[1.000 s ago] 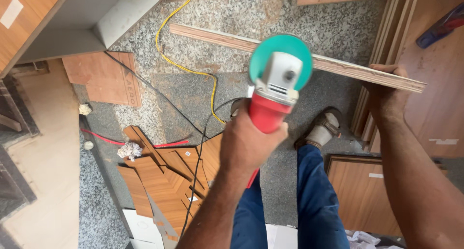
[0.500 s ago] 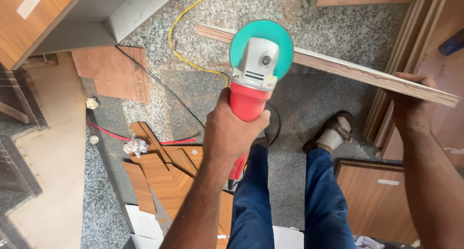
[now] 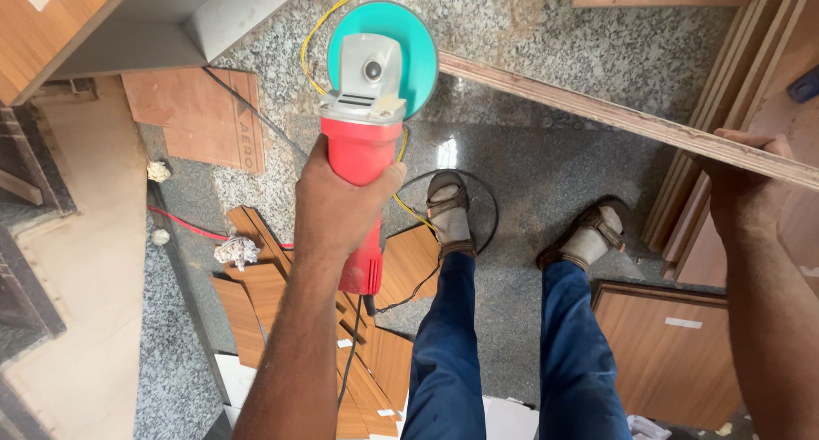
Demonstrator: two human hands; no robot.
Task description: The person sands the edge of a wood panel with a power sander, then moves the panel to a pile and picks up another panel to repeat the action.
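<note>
Red grinder [image 3: 363, 150] is clasped firmly by the left hand [image 3: 341, 205], its teal disc [image 3: 384, 56] set against the end of a long plank [image 3: 614, 116]. Plank is gripped from below by the right hand [image 3: 742, 192], held above the granite floor [image 3: 529, 175].

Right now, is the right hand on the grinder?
No. The right hand grips the edge of the wooden board, while the left hand holds the red angle grinder.
</note>
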